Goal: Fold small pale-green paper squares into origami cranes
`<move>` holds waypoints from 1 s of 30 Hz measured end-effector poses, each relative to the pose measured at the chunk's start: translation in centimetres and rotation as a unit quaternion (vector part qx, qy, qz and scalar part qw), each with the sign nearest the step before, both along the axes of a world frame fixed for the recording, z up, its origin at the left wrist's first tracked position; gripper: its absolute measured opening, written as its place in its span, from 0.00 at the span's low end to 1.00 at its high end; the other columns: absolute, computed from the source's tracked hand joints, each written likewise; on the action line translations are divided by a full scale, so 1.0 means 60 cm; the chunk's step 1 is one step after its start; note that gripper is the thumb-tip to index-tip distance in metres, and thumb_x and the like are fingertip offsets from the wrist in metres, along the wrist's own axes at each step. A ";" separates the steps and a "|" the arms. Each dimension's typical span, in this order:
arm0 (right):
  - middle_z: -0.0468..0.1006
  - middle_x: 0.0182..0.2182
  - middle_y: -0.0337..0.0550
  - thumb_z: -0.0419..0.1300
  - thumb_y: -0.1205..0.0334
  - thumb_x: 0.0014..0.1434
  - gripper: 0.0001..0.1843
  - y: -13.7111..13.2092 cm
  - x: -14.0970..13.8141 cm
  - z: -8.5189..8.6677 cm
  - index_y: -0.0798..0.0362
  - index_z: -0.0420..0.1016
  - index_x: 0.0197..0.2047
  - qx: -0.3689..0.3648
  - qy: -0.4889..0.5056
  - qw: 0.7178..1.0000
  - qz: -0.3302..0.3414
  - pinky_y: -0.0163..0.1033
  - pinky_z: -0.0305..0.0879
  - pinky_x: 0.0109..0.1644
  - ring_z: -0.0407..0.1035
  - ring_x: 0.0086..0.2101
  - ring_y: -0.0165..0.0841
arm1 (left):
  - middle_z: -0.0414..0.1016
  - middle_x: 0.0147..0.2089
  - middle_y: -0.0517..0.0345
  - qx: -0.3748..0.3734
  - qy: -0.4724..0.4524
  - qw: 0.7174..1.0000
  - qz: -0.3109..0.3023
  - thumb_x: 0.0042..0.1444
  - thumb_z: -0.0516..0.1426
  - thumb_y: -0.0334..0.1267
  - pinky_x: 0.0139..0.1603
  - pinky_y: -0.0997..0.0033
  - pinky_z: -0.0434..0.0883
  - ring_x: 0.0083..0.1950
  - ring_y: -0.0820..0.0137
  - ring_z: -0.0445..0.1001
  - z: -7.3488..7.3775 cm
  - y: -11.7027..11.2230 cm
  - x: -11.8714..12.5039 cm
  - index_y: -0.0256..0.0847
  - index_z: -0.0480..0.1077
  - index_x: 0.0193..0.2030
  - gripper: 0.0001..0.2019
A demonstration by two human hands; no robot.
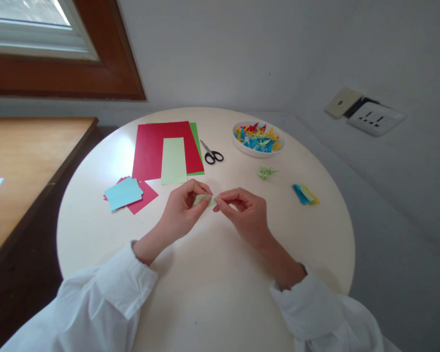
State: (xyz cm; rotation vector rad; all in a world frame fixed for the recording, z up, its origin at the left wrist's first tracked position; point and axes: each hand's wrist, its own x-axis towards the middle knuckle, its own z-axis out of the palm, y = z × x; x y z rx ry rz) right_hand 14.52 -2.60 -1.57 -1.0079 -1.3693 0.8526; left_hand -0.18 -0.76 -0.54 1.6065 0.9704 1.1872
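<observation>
Left hand (183, 208) and right hand (247, 215) pinch small narrow pale-green paper piece (213, 201), apparently mid-fold; next move likely calls for precise creasing

Window (36, 36) lt, tbl (205, 274) glare — soft shadows

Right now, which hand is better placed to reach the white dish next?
Likely the right hand: the white dish is nearer to it than to the left hand. Both pinch the green paper.

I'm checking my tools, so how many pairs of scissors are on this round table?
1: the black-handled scissors lie between the red sheet and the white dish. Others could be hidden under that sheet.
</observation>
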 end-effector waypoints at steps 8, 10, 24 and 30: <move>0.76 0.22 0.37 0.64 0.67 0.48 0.03 0.000 -0.001 0.000 0.54 0.73 0.25 -0.001 0.005 1.000 -0.002 0.34 0.71 0.29 0.73 0.24 0.28 | 0.70 0.32 0.57 -0.010 -0.021 1.000 0.000 0.49 0.58 0.35 0.31 0.70 0.66 0.31 0.72 0.69 0.000 0.001 0.000 0.39 0.63 0.27 0.06; 0.76 0.22 0.37 0.64 0.68 0.47 0.03 -0.001 -0.001 0.000 0.54 0.73 0.25 0.001 0.006 1.000 -0.001 0.33 0.71 0.29 0.72 0.24 0.28 | 0.70 0.32 0.57 -0.010 -0.024 1.000 0.000 0.49 0.58 0.35 0.32 0.70 0.66 0.31 0.72 0.69 0.000 0.001 0.000 0.39 0.63 0.27 0.07; 0.76 0.22 0.37 0.63 0.68 0.47 0.03 -0.001 -0.001 0.000 0.54 0.73 0.25 -0.018 0.008 1.000 -0.002 0.33 0.70 0.31 0.72 0.24 0.27 | 0.69 0.31 0.58 -0.010 -0.017 1.000 0.005 0.50 0.58 0.35 0.30 0.71 0.64 0.31 0.73 0.68 -0.002 0.001 0.001 0.39 0.63 0.27 0.06; 0.75 0.21 0.37 0.64 0.67 0.47 0.04 0.000 -0.001 -0.001 0.55 0.72 0.24 -0.028 -0.003 1.000 -0.010 0.34 0.68 0.29 0.71 0.23 0.28 | 0.69 0.31 0.58 -0.012 -0.016 1.000 0.005 0.50 0.58 0.35 0.30 0.71 0.65 0.31 0.73 0.68 -0.001 0.002 0.002 0.39 0.63 0.27 0.06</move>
